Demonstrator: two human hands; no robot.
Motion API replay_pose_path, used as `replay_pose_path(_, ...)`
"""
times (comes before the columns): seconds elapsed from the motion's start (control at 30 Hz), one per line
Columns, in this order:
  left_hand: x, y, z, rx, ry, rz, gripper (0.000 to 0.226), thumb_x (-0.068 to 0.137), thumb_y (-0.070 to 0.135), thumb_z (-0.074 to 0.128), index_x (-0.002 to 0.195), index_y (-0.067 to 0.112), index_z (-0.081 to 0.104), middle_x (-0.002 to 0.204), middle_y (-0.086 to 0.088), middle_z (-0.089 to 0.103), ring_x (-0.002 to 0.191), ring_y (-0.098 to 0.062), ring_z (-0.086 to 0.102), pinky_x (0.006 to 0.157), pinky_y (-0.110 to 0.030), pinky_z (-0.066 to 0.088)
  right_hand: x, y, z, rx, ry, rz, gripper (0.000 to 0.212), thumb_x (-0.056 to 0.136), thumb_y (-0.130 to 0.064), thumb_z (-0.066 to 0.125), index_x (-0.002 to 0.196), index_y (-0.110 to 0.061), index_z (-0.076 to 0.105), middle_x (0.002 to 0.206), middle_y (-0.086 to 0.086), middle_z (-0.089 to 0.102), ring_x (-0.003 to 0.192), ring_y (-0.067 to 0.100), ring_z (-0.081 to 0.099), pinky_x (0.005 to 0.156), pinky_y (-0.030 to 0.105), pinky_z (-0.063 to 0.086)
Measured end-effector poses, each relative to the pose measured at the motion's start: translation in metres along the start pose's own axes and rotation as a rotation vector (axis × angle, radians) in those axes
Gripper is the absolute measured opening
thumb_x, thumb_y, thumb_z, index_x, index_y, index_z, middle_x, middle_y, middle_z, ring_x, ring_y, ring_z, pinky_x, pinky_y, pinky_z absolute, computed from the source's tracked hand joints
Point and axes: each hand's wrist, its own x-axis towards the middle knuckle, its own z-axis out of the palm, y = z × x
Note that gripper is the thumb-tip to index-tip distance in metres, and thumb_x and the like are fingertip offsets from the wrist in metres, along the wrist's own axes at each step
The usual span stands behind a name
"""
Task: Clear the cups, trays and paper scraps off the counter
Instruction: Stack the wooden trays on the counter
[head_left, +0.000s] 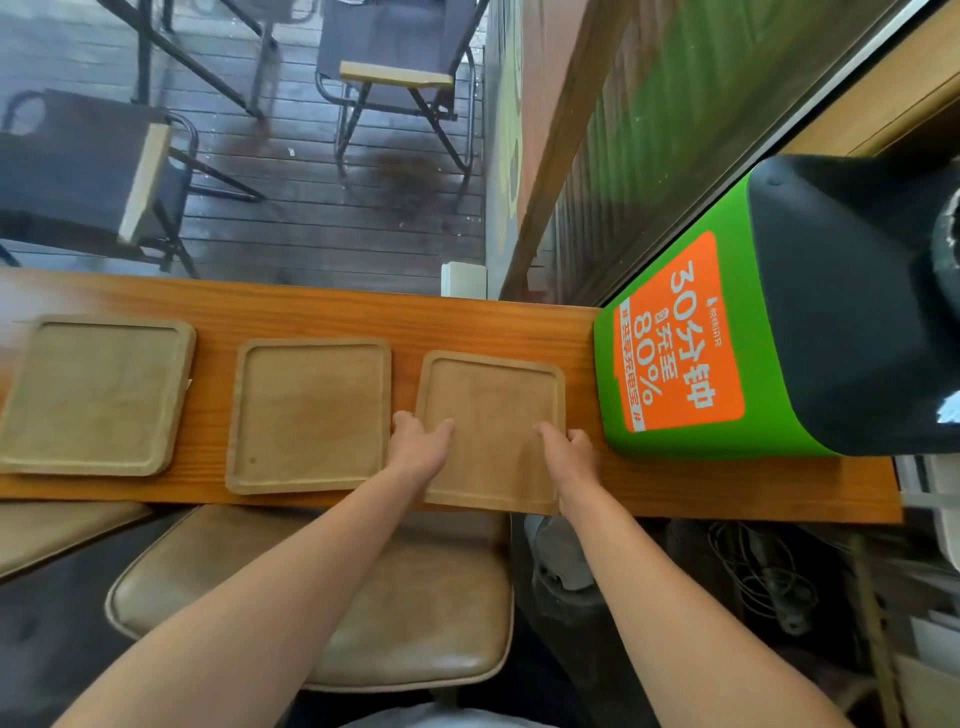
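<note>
Found three wooden trays in a row on the counter (467, 322): left tray (93, 395), middle tray (309, 415), right tray (493, 431). Noted left hand (418, 441) and right hand (569, 452) pinching opposite edges of right tray, thumbs on top, beside green charging station (675, 353).

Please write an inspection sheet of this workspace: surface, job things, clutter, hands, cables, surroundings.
Surface: wooden counter, bare between the trays.
Job's things: three wooden trays, all empty: left tray, middle tray, right tray. No cups or paper scraps seen.
Clutter: green charging box at the counter's right end.
Hands: left hand and right hand grip the right tray's two sides, thumbs on top.
Cables: a tangle of cables under the counter, right side.
Surroundings: padded stool below; folding chairs on the deck beyond.
</note>
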Motion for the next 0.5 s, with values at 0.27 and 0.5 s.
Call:
replay_pose_path(0.27,-0.019,-0.01,-0.015,-0.085,-0.04,-0.015,0.057,0.099,0.029,0.057,0.146,0.009,0.032,0.143,-0.015,0.049,0.129,-0.033,0.051,0.101,-0.044,0.046,-0.023,0.009,-0.001,0.084,-0.112,0.077,0.062,0.092,-0.036,0.063,0.141,-0.012,0.034,0.121,0.009,0.052,0.105,0.027,0.054,0.087,0.044,0.049)
replay_pose_path(0.5,-0.04,0.003,-0.044,-0.159,0.039,0.052,0.058,0.096,0.029,0.061,0.143,0.007,0.035,0.136,-0.015,0.053,0.107,-0.025,0.054,0.087,-0.036,0.047,-0.046,-0.027,-0.007,0.072,-0.124,-0.035,0.058,0.091,-0.033,0.065,0.137,-0.006,0.041,0.115,0.01,0.055,0.099,0.026,0.055,0.077,0.036,0.045)
